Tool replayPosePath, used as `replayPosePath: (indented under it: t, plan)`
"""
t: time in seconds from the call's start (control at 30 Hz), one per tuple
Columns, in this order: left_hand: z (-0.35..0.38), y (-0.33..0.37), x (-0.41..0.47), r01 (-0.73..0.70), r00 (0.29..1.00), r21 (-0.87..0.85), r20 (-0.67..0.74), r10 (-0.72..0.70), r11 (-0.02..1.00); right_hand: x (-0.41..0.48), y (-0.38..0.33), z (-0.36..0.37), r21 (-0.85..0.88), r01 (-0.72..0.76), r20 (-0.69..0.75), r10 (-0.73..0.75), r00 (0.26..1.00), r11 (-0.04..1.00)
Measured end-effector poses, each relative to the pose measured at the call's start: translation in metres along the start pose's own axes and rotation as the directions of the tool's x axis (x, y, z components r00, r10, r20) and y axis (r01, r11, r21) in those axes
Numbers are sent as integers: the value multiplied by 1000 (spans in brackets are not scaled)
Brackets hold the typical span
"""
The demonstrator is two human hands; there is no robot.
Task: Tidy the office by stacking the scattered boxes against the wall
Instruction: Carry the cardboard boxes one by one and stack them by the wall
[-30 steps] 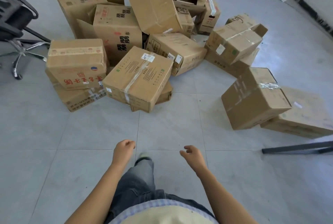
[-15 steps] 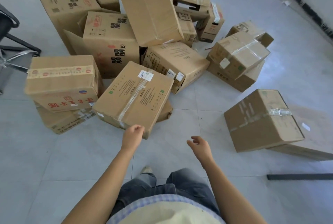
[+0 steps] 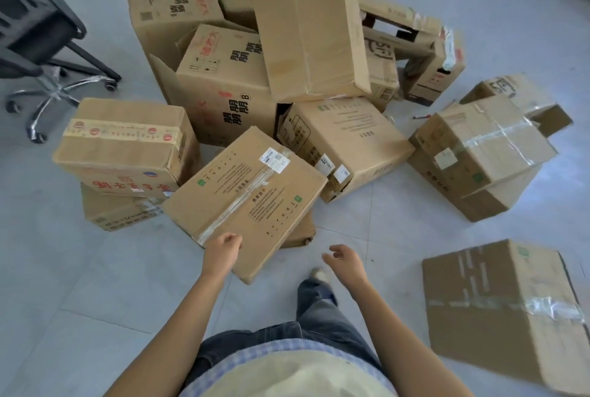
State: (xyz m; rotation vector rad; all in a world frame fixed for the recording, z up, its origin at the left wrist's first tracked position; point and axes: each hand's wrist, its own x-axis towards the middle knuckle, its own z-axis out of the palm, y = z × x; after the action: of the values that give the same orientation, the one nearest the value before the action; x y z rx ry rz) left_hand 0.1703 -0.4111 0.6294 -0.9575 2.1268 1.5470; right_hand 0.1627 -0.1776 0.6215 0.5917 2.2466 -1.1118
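At the pile's (image 3: 230, 90) edge, the left hand (image 3: 223, 249) curls over the tilted box (image 3: 245, 201), grip unclear; the right hand (image 3: 346, 261) hangs relaxed, empty. Reaching stage, likely; next both must clasp its sides.

I am wearing a pale cream top (image 3: 287, 377) with a blue-and-white checked hem (image 3: 271, 345) showing at the waist. I am also wearing faded dark blue jeans (image 3: 322, 310), and a light-coloured shoe (image 3: 316, 273) is showing below one leg.
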Motion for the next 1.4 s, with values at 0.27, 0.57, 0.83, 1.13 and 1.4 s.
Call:
replayPosePath:
  t: [0.27, 0.57, 0.83, 1.13, 1.4]
  plan:
    - [99, 52, 6, 130, 986, -51, -99, -134, 990, 104, -33, -109, -141, 79, 94, -67, 993, 987]
    - [93, 19, -11, 328, 854, -244, -335, -397, 912, 147, -47, -95, -332, 108, 317, 3, 949, 937]
    - [90, 17, 24, 324, 842, -296, -342, -417, 899, 166, -70, -69, -429, 181, 356, -19, 934, 885]
    - [89, -10, 48, 366, 737, -552, -319, -596, 749, 219, -87, -51, -607, 225, 420, 67, 905, 762]
    - [124, -73, 109, 383, 654, -589, -372, -659, 712, 325, -89, -22, -701, 300, 437, 57, 897, 647]
